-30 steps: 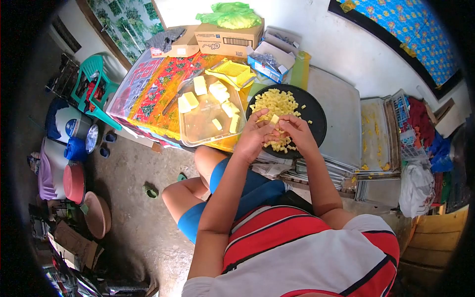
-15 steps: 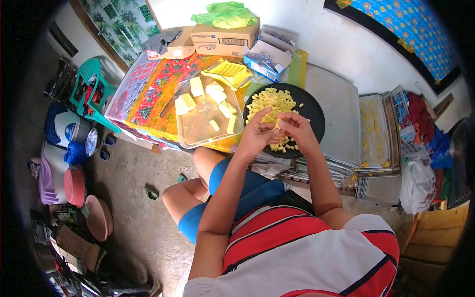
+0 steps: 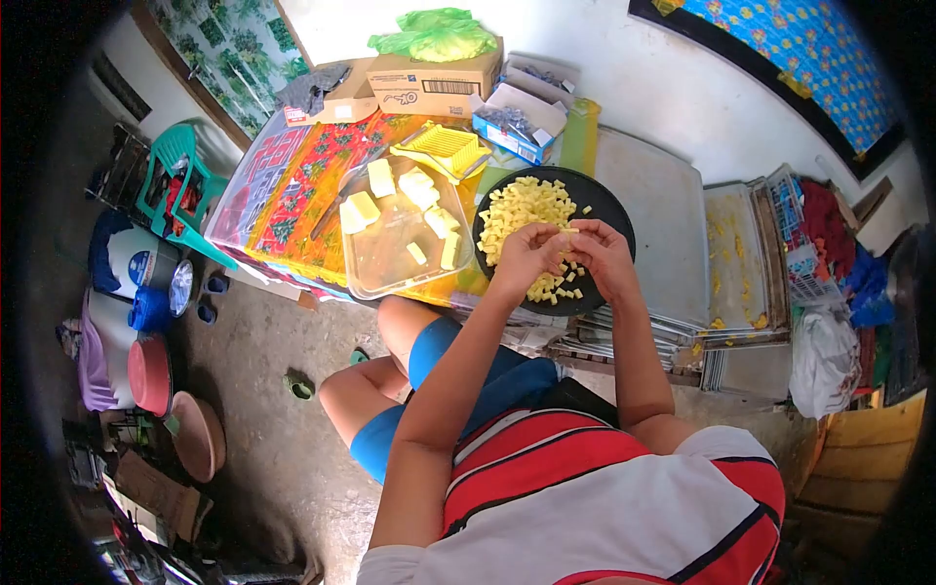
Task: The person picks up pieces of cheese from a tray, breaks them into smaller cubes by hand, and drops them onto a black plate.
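My left hand [image 3: 527, 257] and my right hand [image 3: 604, 253] meet over a round black tray [image 3: 616, 216], fingertips pinched together on a small yellow cube [image 3: 568, 232]. Many small yellow cubes [image 3: 522, 207] lie heaped on the tray, mostly at its far left, with a few under my hands. To the left stands a clear plastic container [image 3: 390, 255] holding several larger pale yellow blocks [image 3: 421, 187]. A yellow slotted cutter [image 3: 446, 149] rests at the container's far edge.
A flowered cloth [image 3: 292, 190] covers the table on the left. Cardboard boxes [image 3: 434, 80] with a green bag stand at the back. Metal baking sheets [image 3: 668, 210] are stacked to the right. A green plastic chair [image 3: 175, 180] and basins [image 3: 146, 370] sit on the floor at left.
Both hands have shifted a little farther over the tray and now pinch a smaller piece between the fingertips. The view has tilted slightly.
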`<state>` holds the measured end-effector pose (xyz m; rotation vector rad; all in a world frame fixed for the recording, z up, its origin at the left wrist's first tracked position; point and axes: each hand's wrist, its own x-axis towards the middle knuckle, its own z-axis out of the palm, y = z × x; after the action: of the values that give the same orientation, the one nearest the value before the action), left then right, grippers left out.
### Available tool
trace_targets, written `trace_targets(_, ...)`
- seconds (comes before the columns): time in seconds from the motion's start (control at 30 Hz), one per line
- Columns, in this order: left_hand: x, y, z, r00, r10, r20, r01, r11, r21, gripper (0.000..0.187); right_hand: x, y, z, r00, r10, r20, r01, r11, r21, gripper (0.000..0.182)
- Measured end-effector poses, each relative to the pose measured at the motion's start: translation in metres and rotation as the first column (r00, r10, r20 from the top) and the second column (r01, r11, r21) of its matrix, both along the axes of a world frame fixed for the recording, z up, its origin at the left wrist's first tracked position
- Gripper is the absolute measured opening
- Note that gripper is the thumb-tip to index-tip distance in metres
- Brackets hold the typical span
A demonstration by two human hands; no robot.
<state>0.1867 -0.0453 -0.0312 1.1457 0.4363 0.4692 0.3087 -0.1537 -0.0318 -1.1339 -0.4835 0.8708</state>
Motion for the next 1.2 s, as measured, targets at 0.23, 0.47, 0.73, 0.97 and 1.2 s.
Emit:
trace_targets(0.23, -0.007, 0.005, -0.006, 0.999, -0.024, -0.047, 0.021, 0.998, -0.061, 0.022, -0.008, 0.003, -0.006, 0.99, 0.028, -0.135, -0.018, 0.997, 0.071, 0.023)
trace_targets(0.47, -0.008, 0.011, -0.013, 0.981, 0.174, -0.08, -0.169, 0.984, 0.062, 0.016, -0.042, 0.016, -0.028, 0.992, -0.051, -0.116, 0.057, 0.997, 0.05, 0.025)
trace_targets(0.73, 0.014, 0.012, -0.015, 0.991, 0.127, -0.046, -0.096, 0.903, 0.418, 0.019, 0.013, -0.006, -0.014, 0.96, -0.271, -0.064, 0.275, 0.959, 0.065, 0.025)
trace_targets(0.97, 0.028, 0.012, -0.021, 0.996, 0.086, -0.012, -0.068, 0.856, 0.512, 0.018, 0.024, -0.015, -0.014, 0.976, -0.218, 0.001, 0.218, 0.976, 0.021, 0.022)
trace_targets(1.2, 0.015, 0.008, 0.009, 0.998, 0.024, -0.065, -0.002, 0.948, 0.319, 0.02, 0.01, -0.012, 0.006, 0.995, -0.094, 0.018, 0.094, 0.995, -0.017, 0.023)
